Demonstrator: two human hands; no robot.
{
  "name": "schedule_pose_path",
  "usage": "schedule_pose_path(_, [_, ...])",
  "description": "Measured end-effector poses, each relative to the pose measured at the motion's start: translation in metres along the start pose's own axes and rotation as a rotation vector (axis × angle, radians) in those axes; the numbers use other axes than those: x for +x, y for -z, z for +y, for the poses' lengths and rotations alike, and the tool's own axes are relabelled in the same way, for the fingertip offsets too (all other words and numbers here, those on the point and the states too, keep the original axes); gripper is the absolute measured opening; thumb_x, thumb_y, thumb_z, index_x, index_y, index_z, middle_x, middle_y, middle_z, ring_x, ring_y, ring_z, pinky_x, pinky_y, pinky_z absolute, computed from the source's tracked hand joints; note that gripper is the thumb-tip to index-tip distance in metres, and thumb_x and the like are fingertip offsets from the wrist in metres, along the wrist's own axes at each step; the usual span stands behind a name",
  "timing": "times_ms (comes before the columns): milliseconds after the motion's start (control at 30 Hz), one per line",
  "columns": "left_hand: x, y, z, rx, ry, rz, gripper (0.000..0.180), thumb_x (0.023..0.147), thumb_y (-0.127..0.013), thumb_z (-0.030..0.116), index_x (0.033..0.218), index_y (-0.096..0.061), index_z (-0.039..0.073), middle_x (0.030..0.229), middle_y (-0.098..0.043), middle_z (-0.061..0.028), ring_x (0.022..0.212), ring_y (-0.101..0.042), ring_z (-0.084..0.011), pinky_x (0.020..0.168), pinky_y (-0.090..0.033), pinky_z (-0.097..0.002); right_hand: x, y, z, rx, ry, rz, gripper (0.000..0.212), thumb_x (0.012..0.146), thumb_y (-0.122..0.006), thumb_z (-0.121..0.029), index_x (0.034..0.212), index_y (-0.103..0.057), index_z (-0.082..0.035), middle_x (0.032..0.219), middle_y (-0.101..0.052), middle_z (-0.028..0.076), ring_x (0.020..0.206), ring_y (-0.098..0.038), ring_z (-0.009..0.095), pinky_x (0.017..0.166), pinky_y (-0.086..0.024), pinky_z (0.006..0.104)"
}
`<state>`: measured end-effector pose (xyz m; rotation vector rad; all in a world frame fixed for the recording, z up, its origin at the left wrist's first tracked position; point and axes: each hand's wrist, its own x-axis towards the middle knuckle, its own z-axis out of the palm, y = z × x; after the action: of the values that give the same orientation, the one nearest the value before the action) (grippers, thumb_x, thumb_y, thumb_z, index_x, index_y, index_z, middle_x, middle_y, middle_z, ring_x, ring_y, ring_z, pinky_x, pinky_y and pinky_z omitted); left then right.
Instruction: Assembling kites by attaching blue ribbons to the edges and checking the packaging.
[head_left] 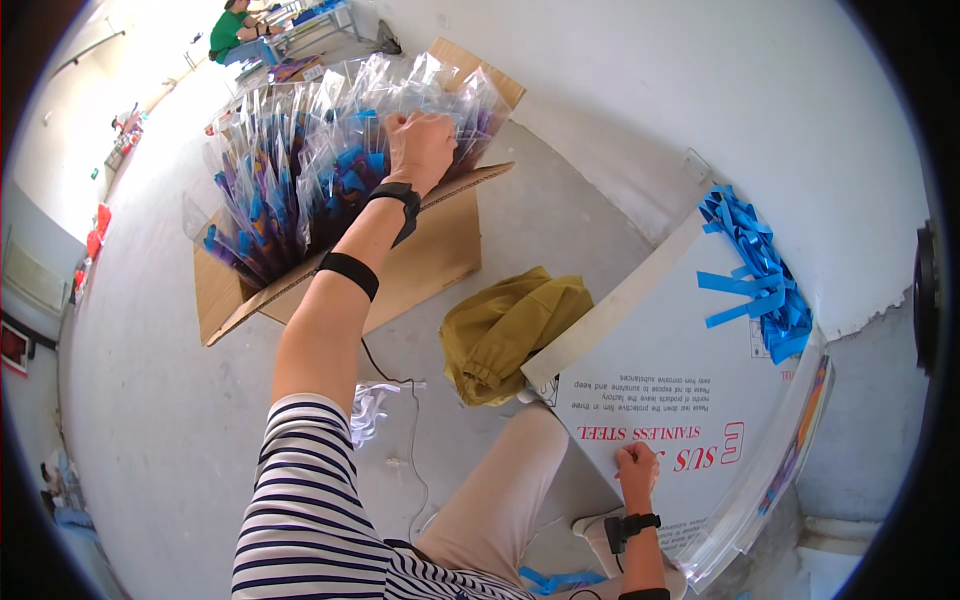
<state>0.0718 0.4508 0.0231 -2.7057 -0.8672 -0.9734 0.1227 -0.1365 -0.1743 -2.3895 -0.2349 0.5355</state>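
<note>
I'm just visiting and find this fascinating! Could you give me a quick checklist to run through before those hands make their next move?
1. Cardboard box open: ok, bags stand up out of it.
2. Left hand at the clear bags: ok, among their tops.
3. Left grip on a bag: cannot tell, the fingertips are hidden.
4. Right hand empty: cannot tell, its fingers are curled.
5. Blue strips apart from the right hand: ok, heaped toward the grey panel's far right.
6. Floor free of cords: not ok, a dark cord shows near the box.
</note>
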Motion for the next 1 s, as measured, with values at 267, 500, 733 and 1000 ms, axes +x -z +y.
schedule_pose_path(267, [0.005, -0.007, 0.023, 0.061, -0.296, 0.128, 0.010, 0.079, -0.063, 0.008, 0.084, -0.068, 0.015, 0.091, -0.069, -0.0025, 0.096, -0.061, -0.0230, 0.089, -0.037, -0.0420, -0.001, 0.001, -0.002, 0.001, 0.016, -0.003, 0.014, 0.079, -0.068, -0.020, 0.080, -0.068, -0.006, 0.062, -0.066, 0.009, 0.053, -0.066, 0.022, 0.059, -0.051, 0.0350])
schedule_pose_path(500, [0.010, -0.011, 0.008, 0.153, 0.013, -0.080, 0.014, 0.077, -0.065, 0.008, 0.090, -0.066, 0.013, 0.086, -0.069, -0.0088, 0.099, -0.061, -0.0283, 0.087, -0.035, -0.0438, 0.000, -0.001, 0.000, -0.020, 0.081, 0.015, 0.014, 0.081, -0.066, -0.013, 0.077, -0.065, 0.000, 0.061, -0.063, 0.007, 0.047, -0.061, 0.016, 0.046, -0.049, 0.0301])
schedule_pose_path(733, [-0.008, -0.003, -0.024, 0.025, 0.142, -0.078, 0.011, 0.080, -0.063, 0.008, 0.085, -0.069, 0.016, 0.089, -0.070, -0.0038, 0.100, -0.059, -0.0261, 0.088, -0.033, -0.0444, -0.001, -0.001, -0.001, 0.004, 0.065, 0.027, 0.013, 0.081, -0.066, -0.012, 0.078, -0.066, 0.000, 0.060, -0.062, 0.007, 0.046, -0.060, 0.016, 0.046, -0.049, 0.0306])
schedule_pose_path(1000, [-0.004, -0.010, 0.000, -0.048, 0.057, -0.118, 0.019, 0.075, -0.069, 0.011, 0.089, -0.077, 0.020, 0.099, -0.070, -0.0038, 0.109, -0.054, -0.0242, 0.091, -0.029, -0.0454, -0.001, -0.003, -0.001, 0.023, 0.039, 0.017, 0.012, 0.081, -0.067, -0.012, 0.079, -0.066, 0.000, 0.060, -0.063, 0.007, 0.045, -0.059, 0.014, 0.045, -0.048, 0.0297])
